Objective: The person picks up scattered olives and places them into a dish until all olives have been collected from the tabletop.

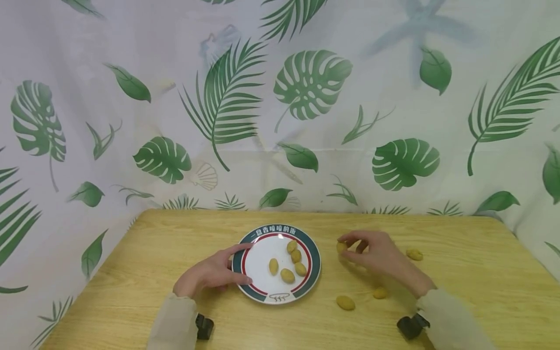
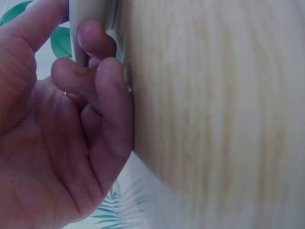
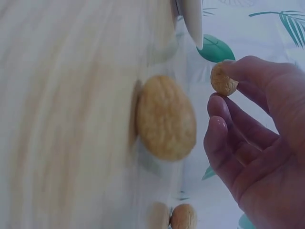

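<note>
A round white plate (image 1: 258,265) with a dark green and red rim lies on the table and holds several wrinkled, yellow-brown walnuts (image 1: 287,276). My left hand (image 1: 214,270) grips the plate's left edge, some fingers curled beneath the rim, as the left wrist view shows. To the right of the plate, my right hand (image 1: 372,250) pinches one walnut (image 3: 223,78) between thumb and fingertips, above the tabletop. Closer to the right wrist camera, another walnut (image 3: 166,118) lies on the table.
Loose walnuts lie around my right hand: one in front (image 1: 345,303), one below the wrist (image 1: 379,292), one farther right (image 1: 414,254). The wooden table (image 1: 175,233) ends at a leaf-printed curtain (image 1: 245,160) behind and at the sides.
</note>
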The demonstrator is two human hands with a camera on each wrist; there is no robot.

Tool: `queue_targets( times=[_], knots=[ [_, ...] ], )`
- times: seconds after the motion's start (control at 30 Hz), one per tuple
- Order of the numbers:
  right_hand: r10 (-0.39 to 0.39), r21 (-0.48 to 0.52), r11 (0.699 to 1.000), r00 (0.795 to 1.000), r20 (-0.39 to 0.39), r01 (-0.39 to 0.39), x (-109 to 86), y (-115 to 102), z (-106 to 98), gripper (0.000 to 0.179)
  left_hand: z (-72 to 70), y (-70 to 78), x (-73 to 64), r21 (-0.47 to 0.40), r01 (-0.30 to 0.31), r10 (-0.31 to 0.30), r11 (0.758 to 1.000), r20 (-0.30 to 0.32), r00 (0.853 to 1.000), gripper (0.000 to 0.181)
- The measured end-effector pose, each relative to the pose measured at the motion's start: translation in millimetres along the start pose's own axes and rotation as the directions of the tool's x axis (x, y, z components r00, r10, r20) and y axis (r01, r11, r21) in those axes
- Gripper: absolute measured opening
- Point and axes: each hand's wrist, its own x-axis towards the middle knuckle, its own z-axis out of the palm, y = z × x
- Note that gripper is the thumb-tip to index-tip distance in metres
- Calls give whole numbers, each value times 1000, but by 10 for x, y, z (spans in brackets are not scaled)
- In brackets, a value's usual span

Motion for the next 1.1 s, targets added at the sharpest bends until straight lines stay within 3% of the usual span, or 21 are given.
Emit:
queue_targets(
  times=[1.1],
  knots=[
    [-94, 92, 992, 994, 47, 90, 197, -364, 277, 24, -8, -4, 29, 34, 24, -23, 999, -2, 1000, 85]
  ],
)
